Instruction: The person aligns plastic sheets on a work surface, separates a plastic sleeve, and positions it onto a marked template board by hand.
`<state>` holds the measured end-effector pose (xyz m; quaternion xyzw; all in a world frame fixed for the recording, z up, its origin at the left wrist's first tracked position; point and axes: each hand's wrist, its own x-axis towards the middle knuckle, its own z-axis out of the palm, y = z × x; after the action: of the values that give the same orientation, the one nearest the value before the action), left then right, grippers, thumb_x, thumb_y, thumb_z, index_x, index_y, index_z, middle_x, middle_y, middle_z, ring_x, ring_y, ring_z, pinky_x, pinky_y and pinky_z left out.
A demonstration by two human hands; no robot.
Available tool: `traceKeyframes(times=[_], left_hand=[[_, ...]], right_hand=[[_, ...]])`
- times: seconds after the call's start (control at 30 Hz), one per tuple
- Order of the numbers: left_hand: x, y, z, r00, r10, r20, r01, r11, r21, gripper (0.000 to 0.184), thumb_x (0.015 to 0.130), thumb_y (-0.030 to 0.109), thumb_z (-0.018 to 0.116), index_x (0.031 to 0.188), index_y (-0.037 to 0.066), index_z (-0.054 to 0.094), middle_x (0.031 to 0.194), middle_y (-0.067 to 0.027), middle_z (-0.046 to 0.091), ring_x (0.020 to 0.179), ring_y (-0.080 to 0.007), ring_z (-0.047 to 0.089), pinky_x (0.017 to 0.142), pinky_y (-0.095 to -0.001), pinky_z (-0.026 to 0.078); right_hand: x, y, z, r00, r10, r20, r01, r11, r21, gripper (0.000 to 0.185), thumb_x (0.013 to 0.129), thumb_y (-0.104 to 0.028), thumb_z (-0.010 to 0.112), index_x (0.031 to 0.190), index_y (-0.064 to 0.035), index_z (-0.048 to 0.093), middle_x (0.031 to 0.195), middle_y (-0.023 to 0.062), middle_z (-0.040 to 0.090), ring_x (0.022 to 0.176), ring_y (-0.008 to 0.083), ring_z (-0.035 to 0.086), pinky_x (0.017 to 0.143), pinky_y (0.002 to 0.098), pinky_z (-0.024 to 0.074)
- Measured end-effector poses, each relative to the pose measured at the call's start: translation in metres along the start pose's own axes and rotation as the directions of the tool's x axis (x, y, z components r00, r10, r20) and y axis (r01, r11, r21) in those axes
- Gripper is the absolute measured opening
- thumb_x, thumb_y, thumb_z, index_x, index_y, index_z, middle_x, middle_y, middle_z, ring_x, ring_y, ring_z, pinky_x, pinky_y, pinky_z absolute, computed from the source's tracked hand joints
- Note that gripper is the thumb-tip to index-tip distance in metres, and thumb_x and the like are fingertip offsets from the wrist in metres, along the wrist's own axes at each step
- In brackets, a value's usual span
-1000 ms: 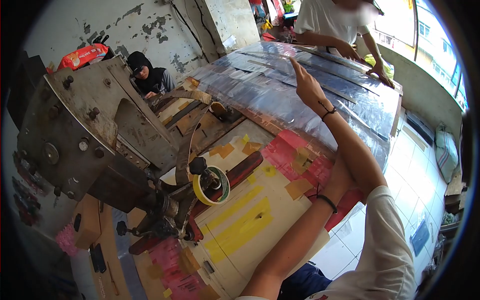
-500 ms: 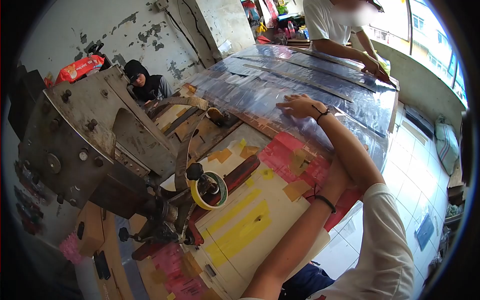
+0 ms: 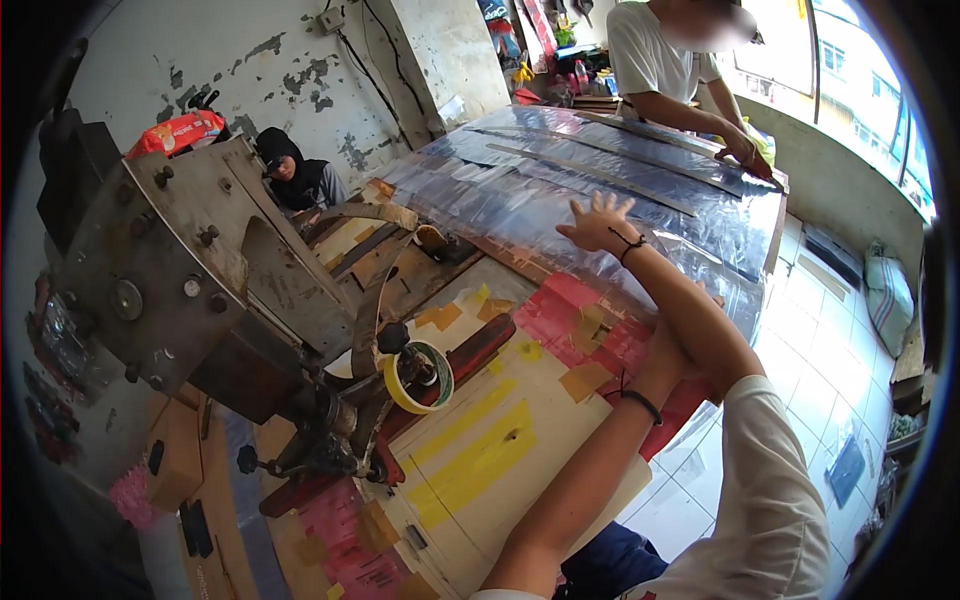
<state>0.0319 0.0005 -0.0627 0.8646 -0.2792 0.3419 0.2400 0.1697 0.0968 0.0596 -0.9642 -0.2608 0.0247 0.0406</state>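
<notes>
My right hand (image 3: 598, 226), with a dark cord bracelet, is over the shiny clear plastic sheet (image 3: 480, 170) on the large table. Its fingers are spread and hold nothing; whether the palm touches the sheet I cannot tell. My forearms cross. My left hand (image 3: 712, 296) is mostly hidden behind my right forearm, and only some fingertips show near the table's right edge. Beneath my left wrist, which wears a dark band, are a red sheet (image 3: 556, 300) and brown tape pieces (image 3: 586, 380). Long thin strips (image 3: 590, 178) lie across the plastic.
A heavy metal machine (image 3: 190, 270) with a clamp and a yellow tape roll (image 3: 420, 377) stands at left. One person (image 3: 665, 65) works at the table's far end; another person (image 3: 295, 170) is behind the machine. A filled sack (image 3: 887, 295) sits on the right-hand floor.
My right hand's fingers have spread and lifted upward, where before they lay flatter and pointed left. The view has shifted slightly. The far person's hand is still at the table's far corner.
</notes>
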Motion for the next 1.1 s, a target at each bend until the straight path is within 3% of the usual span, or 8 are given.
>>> traceKeyframes(times=[0.07, 0.4, 0.5, 0.67, 0.8, 0.9, 1.03, 1.1], left_hand=[[-0.002, 0.006, -0.007, 0.999, -0.028, 0.046, 0.029, 1.0, -0.008, 0.064, 0.089, 0.051, 0.062, 0.138, 0.009, 0.056, 0.146, -0.0247, 0.049, 0.138, -0.0478, 0.039, 0.118, -0.0568, 0.028], [0.007, 0.012, -0.021, 0.977, -0.121, 0.175, 0.116, 0.993, 0.034, 0.06, 0.091, 0.048, 0.061, 0.137, 0.01, 0.057, 0.15, -0.0156, 0.049, 0.142, -0.0477, 0.035, 0.12, -0.0574, 0.026], [-0.006, 0.005, 0.0, 0.985, -0.049, 0.163, 0.064, 0.994, -0.088, 0.06, 0.095, 0.051, 0.057, 0.138, 0.009, 0.056, 0.153, -0.0154, 0.047, 0.145, -0.0454, 0.034, 0.122, -0.058, 0.023], [0.007, 0.015, -0.019, 0.965, -0.163, 0.204, 0.142, 0.983, 0.114, 0.06, 0.096, 0.053, 0.057, 0.136, 0.008, 0.058, 0.153, -0.0215, 0.046, 0.147, -0.0385, 0.034, 0.122, -0.0592, 0.022], [0.024, 0.023, -0.054, 0.877, -0.241, 0.417, 0.269, 0.963, -0.01, 0.059, 0.093, 0.049, 0.066, 0.14, 0.015, 0.056, 0.146, -0.0199, 0.051, 0.145, -0.0338, 0.037, 0.119, -0.0645, 0.024], [0.025, 0.038, -0.055, 0.928, -0.298, 0.225, 0.272, 0.952, 0.14, 0.052, 0.096, 0.05, 0.064, 0.139, 0.021, 0.059, 0.143, -0.0146, 0.054, 0.142, -0.0292, 0.042, 0.116, -0.0659, 0.027], [0.014, 0.055, -0.06, 0.948, -0.296, 0.12, 0.268, 0.941, 0.206, 0.045, 0.101, 0.045, 0.057, 0.135, 0.016, 0.063, 0.141, -0.0147, 0.057, 0.142, -0.031, 0.042, 0.118, -0.0642, 0.023], [0.006, 0.082, -0.076, 0.951, -0.297, 0.082, 0.279, 0.944, 0.178, 0.04, 0.1, 0.04, 0.06, 0.128, 0.013, 0.066, 0.132, -0.0136, 0.062, 0.134, -0.0314, 0.05, 0.118, -0.0637, 0.024]], right_hand=[[-0.016, -0.004, -0.001, 0.962, 0.152, 0.226, -0.137, 0.987, -0.081, 0.089, 0.098, -0.077, 0.032, 0.167, -0.0257, 0.01, 0.171, 0.0243, 0.006, 0.155, 0.0514, 0.009, 0.116, 0.0773, 0.0083], [-0.012, -0.005, 0.026, 0.974, -0.226, 0.027, 0.223, 0.971, 0.088, 0.086, 0.1, -0.073, 0.031, 0.166, -0.018, 0.019, 0.172, 0.0193, 0.004, 0.157, 0.0457, 0.002, 0.115, 0.0787, 0.0079], [-0.002, 0.007, 0.013, 0.852, -0.499, -0.157, 0.52, 0.841, 0.15, 0.063, 0.107, -0.051, 0.042, 0.157, -0.0124, 0.04, 0.164, 0.0207, 0.034, 0.153, 0.0394, 0.028, 0.117, 0.067, 0.0283], [-0.132, 0.02, -0.069, 0.646, -0.204, -0.736, 0.628, 0.69, 0.36, 0.03, 0.102, -0.022, 0.061, 0.125, -0.0047, 0.069, 0.119, 0.019, 0.072, 0.116, 0.0377, 0.066, 0.103, 0.0428, 0.0486], [-0.268, 0.057, -0.042, 0.684, -0.198, -0.703, 0.591, 0.714, 0.374, 0.02, 0.099, -0.012, 0.063, 0.115, -0.0026, 0.071, 0.113, 0.0176, 0.072, 0.1, 0.0344, 0.07, 0.09, 0.0423, 0.0524], [-0.373, 0.058, 0.029, 0.671, 0.077, -0.738, 0.541, 0.631, 0.557, 0.012, 0.099, -0.007, 0.062, 0.106, -0.0015, 0.07, 0.088, 0.0121, 0.068, 0.08, 0.0196, 0.065, 0.073, 0.0331, 0.0493], [-0.492, 0.017, 0.163, 0.757, 0.528, -0.386, 0.207, 0.366, 0.907, 0.02, 0.104, -0.014, 0.054, 0.101, 0.001, 0.066, 0.084, 0.0109, 0.067, 0.082, 0.0166, 0.064, 0.077, 0.0325, 0.0508], [-0.543, -0.001, 0.234, 0.959, 0.282, -0.022, -0.123, 0.483, 0.867, 0.024, 0.1, -0.021, 0.061, 0.115, -0.0037, 0.067, 0.111, 0.0182, 0.067, 0.106, 0.0295, 0.064, 0.09, 0.0413, 0.0509]])
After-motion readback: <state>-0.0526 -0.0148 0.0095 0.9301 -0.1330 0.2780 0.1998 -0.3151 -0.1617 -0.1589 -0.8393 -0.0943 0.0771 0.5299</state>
